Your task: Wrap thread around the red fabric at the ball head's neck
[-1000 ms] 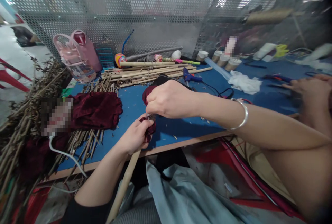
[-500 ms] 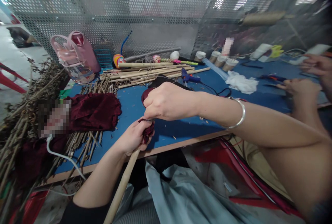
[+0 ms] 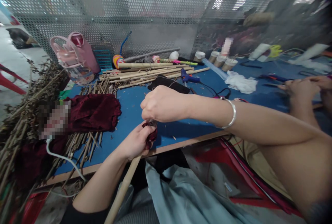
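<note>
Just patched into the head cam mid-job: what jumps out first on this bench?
Front and centre, the left hand grips the top of a wooden stick capped with dark red cloth, and the right hand pinches at that cloth from above. Left of them, a heap of dark red velvet lies on the blue table. Bamboo sticks are stacked along the table's far edge.
</note>
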The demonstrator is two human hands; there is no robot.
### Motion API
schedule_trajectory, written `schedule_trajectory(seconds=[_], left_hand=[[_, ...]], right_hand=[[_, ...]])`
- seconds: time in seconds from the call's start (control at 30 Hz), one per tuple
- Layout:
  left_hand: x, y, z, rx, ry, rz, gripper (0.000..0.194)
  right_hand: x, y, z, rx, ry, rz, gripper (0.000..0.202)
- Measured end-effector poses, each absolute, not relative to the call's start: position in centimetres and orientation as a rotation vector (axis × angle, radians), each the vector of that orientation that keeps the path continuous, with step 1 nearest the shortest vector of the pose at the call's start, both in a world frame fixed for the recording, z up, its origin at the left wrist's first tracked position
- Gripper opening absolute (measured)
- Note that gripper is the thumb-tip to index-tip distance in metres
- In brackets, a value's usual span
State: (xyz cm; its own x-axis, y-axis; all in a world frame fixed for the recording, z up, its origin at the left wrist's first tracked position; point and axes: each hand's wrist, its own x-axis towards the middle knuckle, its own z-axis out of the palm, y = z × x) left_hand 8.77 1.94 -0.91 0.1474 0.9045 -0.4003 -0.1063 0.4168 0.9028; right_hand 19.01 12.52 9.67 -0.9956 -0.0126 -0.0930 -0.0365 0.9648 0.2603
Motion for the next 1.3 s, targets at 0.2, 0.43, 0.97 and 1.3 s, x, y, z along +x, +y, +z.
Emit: schedule_trajectory(seconds=[0.2,0.43,0.97,1.3], left_hand=[[8.9,1.8,-0.8,1.011,1.327,0.902,0.022],[10.8,0.9,-0.6,1.186,1.275,0.921,0.022],[5.0,1.8,0.0,0.992,1.693,1.366,0.026],[6.9,2.4,-2.5,1.16,1.464,1.094,0.023]], right_hand=[[18.6,12.1,9.0,-0.068,2.97,0.456,0.022],[17.1,13.0,9.7,0.038,2.799,0.042,0.007],[20.8,11.7,-0.2,0.916,2.961,-1.987,0.02],[22.8,10.5,4.0,0.496,3.168,-0.725,0.015]])
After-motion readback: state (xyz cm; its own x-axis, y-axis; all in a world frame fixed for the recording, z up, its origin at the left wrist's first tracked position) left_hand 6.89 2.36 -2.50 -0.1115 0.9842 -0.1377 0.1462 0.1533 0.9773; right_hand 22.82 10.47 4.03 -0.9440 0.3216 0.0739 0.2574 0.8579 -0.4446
